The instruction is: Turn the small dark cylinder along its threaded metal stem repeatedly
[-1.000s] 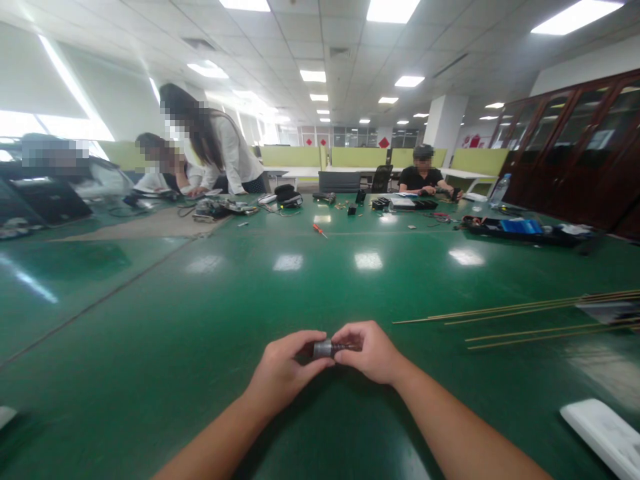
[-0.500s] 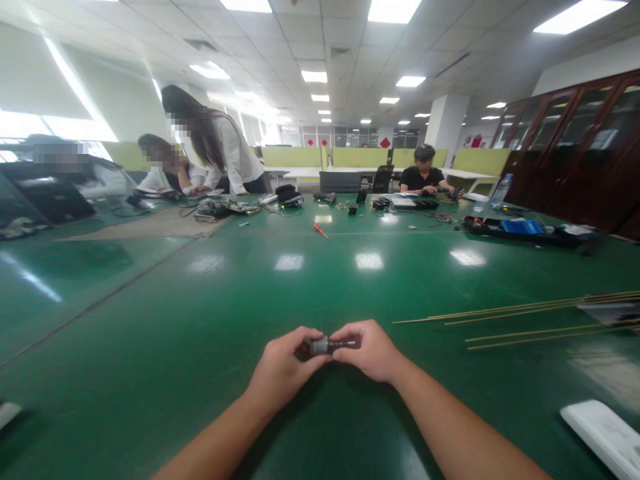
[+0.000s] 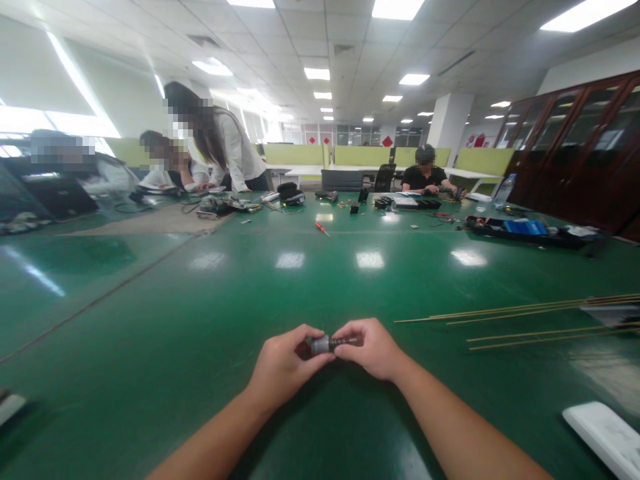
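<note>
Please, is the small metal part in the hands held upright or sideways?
Sideways: the metal part runs roughly level from the left hand, at its wide grey end, to the right hand, at its thinner end.

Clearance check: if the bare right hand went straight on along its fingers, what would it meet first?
Likely the grey metal-looking cylinder in the bare left hand; the right hand points leftward at it, holding its dark ridged shaft. Depth is unclear; contact may already exist.
</note>
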The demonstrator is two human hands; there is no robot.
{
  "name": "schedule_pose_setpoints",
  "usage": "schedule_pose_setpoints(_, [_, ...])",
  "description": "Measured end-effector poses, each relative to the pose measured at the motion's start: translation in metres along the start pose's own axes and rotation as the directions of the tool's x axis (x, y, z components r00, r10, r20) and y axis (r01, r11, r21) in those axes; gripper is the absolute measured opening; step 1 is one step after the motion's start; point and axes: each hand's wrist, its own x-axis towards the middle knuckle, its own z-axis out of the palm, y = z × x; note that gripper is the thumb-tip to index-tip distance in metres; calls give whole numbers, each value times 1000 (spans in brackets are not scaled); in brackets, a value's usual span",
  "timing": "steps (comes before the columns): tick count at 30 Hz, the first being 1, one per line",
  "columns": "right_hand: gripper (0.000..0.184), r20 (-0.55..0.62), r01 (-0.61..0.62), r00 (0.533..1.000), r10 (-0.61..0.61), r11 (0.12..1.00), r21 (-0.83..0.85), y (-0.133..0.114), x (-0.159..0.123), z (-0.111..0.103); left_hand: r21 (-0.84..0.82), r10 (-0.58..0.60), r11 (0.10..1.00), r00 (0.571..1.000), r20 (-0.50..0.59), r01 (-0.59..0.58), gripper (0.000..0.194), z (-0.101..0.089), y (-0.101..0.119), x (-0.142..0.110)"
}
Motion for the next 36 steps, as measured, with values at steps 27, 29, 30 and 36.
schedule_pose_setpoints(27, [19, -9, -21, 1000, 21, 999, 44, 1, 1, -2, 4, 27, 1000, 999, -42, -27, 32, -1, 0, 0])
schedule_pose_setpoints(29, [19, -14, -25, 1000, 25, 998, 49, 0, 1, -2, 7, 31, 999, 998, -47, -31, 32, -2, 0, 1])
schedule_pose_setpoints(30, [19, -17, -24, 1000, 25, 998, 53, -1, 0, -1, 11, 34, 999, 998, -52, -34, 32, -2, 0, 1])
schedule_pose_setpoints(36, [19, -12, -30, 999, 32, 996, 83, 1, 1, -1, 2, 59, 998, 997, -48, -59, 31, -1, -2, 0])
